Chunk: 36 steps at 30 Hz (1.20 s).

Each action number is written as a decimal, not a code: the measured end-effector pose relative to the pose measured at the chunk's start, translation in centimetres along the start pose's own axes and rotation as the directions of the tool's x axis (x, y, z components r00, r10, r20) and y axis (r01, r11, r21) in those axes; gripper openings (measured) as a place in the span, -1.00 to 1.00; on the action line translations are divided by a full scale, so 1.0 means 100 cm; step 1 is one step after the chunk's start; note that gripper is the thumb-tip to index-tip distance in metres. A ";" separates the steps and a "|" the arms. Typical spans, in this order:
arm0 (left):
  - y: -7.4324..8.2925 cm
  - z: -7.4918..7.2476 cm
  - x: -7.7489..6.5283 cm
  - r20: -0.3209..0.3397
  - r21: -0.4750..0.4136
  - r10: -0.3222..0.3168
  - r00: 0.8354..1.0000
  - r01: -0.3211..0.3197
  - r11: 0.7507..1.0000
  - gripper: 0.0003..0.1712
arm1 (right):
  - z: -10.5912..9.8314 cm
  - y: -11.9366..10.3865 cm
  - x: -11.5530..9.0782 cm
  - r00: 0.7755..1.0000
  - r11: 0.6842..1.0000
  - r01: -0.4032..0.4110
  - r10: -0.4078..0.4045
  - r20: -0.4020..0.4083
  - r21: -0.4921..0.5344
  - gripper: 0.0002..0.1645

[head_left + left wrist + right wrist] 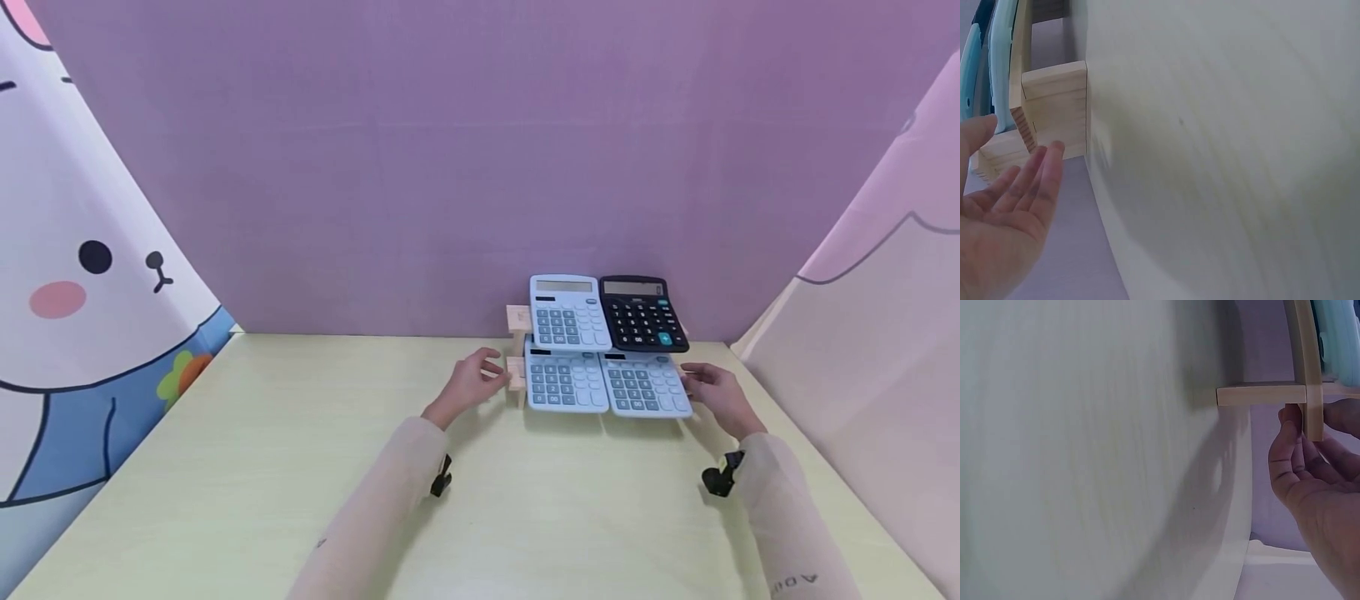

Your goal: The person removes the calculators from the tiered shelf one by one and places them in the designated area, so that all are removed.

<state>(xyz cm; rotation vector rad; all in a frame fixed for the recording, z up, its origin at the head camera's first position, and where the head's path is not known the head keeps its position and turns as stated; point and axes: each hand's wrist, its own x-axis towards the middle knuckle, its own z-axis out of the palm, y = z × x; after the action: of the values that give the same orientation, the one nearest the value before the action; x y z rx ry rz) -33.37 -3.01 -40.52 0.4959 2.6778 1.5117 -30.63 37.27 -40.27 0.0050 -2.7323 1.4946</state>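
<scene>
A two-tier wooden shelf point(518, 317) bears three light blue calculators, one at upper left point(572, 312) and two on the lower tier point(566, 383), point(647, 387). A black calculator point(643, 313) fills the upper right place. At the lower tier's left end is my left hand point(474, 382), its fingers loosely extended. In the left wrist view, its thumb and fingertips lie on either side of the board's end point(1022, 128). My right hand point(718, 393) pinches the lower board's right end point(1314, 419) between thumb and fingers, beside the shelf leg point(1260, 394).
The shelf stands on a pale wood-toned table point(300, 450), near its back edge. Behind it rises a purple panel point(420, 167). A cartoon-print cloth point(90, 183) hangs on the left, and a pale pink and white cloth point(885, 333) borders the right side.
</scene>
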 end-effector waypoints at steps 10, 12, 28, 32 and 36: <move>0.001 0.009 0.003 0.039 -0.043 -0.069 0.997 0.071 0.997 -0.42 | -0.001 0.001 0.001 1.000 1.000 -0.021 0.021 0.011 0.007 -0.42; 0.002 0.010 0.003 0.039 -0.045 -0.077 0.996 0.079 0.996 -0.41 | 0.000 0.000 0.000 1.000 1.000 -0.024 0.024 0.010 0.007 -0.42; 0.006 0.013 0.004 0.056 -0.263 -0.150 0.987 0.159 0.952 -0.39 | 0.000 -0.005 0.000 0.999 0.998 -0.035 0.034 0.010 0.050 -0.42; 0.005 0.014 0.005 0.061 -0.290 -0.166 0.984 0.176 0.941 -0.39 | 0.001 -0.006 0.000 0.999 0.996 -0.052 0.051 0.004 0.077 -0.41; 0.005 0.014 0.005 0.057 -0.303 -0.175 0.983 0.184 0.935 -0.39 | 0.001 -0.007 -0.001 0.998 0.994 -0.058 0.059 0.001 0.096 -0.41</move>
<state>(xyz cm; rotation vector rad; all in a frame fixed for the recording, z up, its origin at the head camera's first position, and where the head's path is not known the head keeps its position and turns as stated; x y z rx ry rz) -33.51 -1.46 -40.80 0.2465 2.3253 1.8011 -30.57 36.79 -39.74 -0.0749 -2.6791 1.6382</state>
